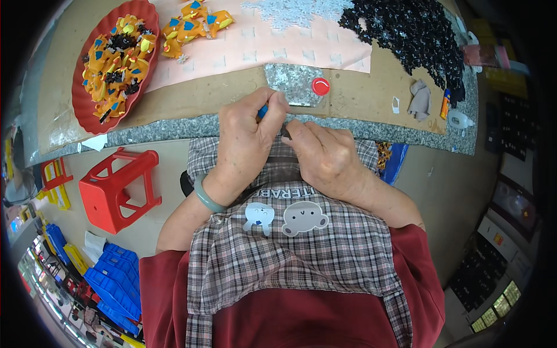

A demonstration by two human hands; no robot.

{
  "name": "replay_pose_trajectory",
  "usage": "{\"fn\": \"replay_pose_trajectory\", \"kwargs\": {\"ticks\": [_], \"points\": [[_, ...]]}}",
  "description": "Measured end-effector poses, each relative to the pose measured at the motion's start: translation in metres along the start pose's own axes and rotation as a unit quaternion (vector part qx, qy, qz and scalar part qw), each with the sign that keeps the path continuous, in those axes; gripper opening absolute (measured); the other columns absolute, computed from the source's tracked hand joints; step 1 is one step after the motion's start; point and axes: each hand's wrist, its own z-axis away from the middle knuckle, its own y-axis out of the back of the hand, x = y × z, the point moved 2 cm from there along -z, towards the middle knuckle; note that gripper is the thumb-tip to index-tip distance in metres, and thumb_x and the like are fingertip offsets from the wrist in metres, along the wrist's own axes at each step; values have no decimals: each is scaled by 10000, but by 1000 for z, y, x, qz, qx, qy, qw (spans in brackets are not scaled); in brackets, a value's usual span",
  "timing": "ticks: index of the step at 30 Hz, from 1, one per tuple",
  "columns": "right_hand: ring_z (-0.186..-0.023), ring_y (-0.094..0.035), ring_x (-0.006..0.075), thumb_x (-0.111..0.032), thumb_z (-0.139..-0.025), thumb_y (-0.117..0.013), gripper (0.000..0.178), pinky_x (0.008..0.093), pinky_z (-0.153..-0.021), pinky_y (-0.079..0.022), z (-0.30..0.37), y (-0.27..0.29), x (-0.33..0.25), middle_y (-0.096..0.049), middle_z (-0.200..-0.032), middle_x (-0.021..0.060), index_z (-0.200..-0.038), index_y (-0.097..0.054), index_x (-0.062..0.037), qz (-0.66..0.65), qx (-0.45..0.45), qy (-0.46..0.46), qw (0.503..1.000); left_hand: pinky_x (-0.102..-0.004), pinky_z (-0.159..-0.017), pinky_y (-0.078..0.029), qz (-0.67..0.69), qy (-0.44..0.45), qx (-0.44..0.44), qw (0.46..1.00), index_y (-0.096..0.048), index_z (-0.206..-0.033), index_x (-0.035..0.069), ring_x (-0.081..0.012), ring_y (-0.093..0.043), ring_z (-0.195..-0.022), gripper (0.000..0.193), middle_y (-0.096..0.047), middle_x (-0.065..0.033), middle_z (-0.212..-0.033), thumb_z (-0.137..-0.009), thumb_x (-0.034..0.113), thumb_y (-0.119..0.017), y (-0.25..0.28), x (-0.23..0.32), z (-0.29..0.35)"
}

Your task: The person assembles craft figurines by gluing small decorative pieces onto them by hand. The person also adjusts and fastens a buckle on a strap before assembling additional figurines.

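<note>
Close together above the table's front edge are both my hands. My left hand (248,129) is closed around a thin tool with a blue handle (263,111); most of the tool is hidden by the fingers. With thumb and fingers pinched, my right hand (324,152) grips a small black piece (285,133) just beside the left fingers. Whether the tool touches the black piece, I cannot tell. Just beyond the hands lie a speckled stone slab (288,83) and a round red cap (320,86) at its right edge.
A red scalloped dish (79,100) of orange figures stands at the left, with more orange figures (191,30) on a pink sheet (243,58). Pale blue pieces (293,11) and a black heap (409,35) lie at the back. A grey cloth (419,100) and small bottle (460,120) are right; a red stool (116,191) stands below left.
</note>
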Motion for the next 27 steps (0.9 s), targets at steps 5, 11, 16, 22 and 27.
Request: {"fn": "replay_pose_trajectory", "kwargs": {"ticks": [5,11,16,22,27], "points": [[-541,-630,236,27,-734,-695,249,323,-439,-484,-1,-3,0,-607,-696,126,-951,-576,60,7,13,5,1000,-274,-516,-412,8,3,3,1000,-633,-819,-27,-140,-516,-547,223,-581,-81,-636,-951,137,-558,1,-1,-1],[-545,-631,234,34,-717,-691,277,328,-456,-492,-7,-1,3,-607,-689,121,-973,-587,62,-3,28,16,999,-293,-511,-437,21,7,-3,1000,-634,-819,-31,-178,-552,-505,214,-596,-115,-606,-941,135,-576,4,0,-5],[-593,-637,231,19,-693,-689,320,329,-489,-504,-12,7,8,-617,-742,113,-999,-602,48,3,38,63,997,-294,-549,-444,44,0,-24,999,-646,-859,-21,-186,-555,-548,200,-600,-104,-656,-950,123,-542,13,8,-9],[-687,-675,250,109,-617,-693,424,325,-561,-539,-13,15,9,-678,-865,140,-1029,-627,34,-19,75,52,996,-315,-673,-471,68,-150,-69,984,-621,-1033,-4,-237,-591,-713,228,-611,-150,-886,-854,39,-487,28,15,-8],[-716,-685,256,134,-612,-681,461,319,-592,-549,-13,13,15,-684,-890,139,-1057,-630,23,-34,92,34,995,-296,-727,-479,70,-161,-63,983,-573,-1135,-9,-177,-577,-788,334,-588,-109,-898,-838,115,-483,23,9,-4]]}}
